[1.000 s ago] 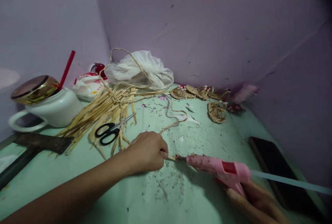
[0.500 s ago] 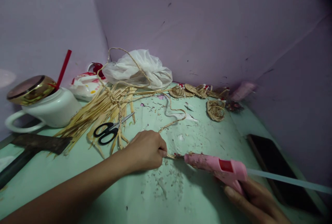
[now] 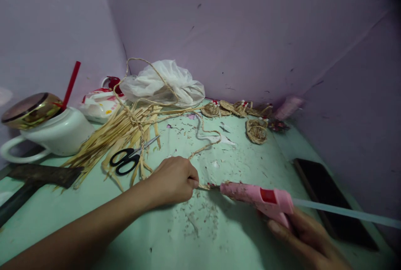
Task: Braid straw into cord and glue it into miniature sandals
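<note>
My left hand [image 3: 176,179] is closed on a braided straw cord [image 3: 205,150], its short end sticking out to the right of the fingers. In my right hand [image 3: 302,236] is a pink hot glue gun [image 3: 257,195], a long clear glue stick [image 3: 344,212] jutting from its back. The gun's nozzle points left and meets or nearly meets the cord's end; small red bits show there. Beyond my left hand the cord winds back over the table to a bundle of dry straw strips [image 3: 109,136]. Black-handled scissors [image 3: 128,162] lie at the strips' near edge.
At the left stand a white mug [image 3: 67,130] and a hammer-like tool [image 3: 40,176]. A white plastic bag [image 3: 166,84] sits by the back wall. Several woven straw pieces [image 3: 257,131] lie at the back right. A dark phone-like slab [image 3: 332,199] rests right on the green table [image 3: 175,236].
The whole view has shifted slightly, so things appear a little further left. Both hands keep their holds, with the glue gun's nozzle still at the cord's end.
</note>
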Demonstrator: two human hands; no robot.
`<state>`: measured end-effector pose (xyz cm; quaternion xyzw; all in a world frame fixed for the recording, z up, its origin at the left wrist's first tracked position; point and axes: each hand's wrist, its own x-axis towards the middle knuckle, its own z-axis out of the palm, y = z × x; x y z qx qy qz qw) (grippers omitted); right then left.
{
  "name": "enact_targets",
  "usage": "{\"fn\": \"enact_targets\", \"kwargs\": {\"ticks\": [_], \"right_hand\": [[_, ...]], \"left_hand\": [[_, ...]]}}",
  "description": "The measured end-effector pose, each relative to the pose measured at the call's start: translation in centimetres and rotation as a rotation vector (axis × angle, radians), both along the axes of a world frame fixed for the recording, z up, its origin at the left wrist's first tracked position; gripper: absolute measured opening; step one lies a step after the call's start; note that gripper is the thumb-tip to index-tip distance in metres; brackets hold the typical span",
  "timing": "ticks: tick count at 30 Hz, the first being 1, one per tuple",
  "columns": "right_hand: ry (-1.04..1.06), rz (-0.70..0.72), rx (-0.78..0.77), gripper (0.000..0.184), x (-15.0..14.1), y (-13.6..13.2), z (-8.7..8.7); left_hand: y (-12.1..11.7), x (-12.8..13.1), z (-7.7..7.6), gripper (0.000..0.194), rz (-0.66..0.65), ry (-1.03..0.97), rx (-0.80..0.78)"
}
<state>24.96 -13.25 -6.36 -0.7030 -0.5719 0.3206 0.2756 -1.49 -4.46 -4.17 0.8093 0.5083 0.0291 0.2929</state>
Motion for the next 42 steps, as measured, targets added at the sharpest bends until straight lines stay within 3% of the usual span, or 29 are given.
{"fn": "enact_targets", "kwargs": {"ticks": [3,9,18,32,42], "right_hand": [[0.065,0.023,-0.028,0.037,0.4,0.1,0.1],[0.082,-0.062,0.021,0.040,0.4,-0.4,-0.3],[0.066,-0.032,0.037,0.037,1.0,-0.2,-0.1],[0.089,0.152,0.006,0.035,1.3,-0.1,1.0],[0.161,0.143,-0.019,0.032,2.0,0.0,1.6]], "left_hand": [[0.0,0.0,0.0,0.022,0.008,0.011,0.001],[0.0,0.0,0.0,0.022,0.002,0.026,-0.014],[0.0,0.0,-0.1,0.021,-0.006,0.036,-0.015],[0.2,0.2,0.0,0.022,-0.003,0.037,-0.030],[0.2,0.1,-0.2,0.023,-0.028,0.030,-0.023]]}}
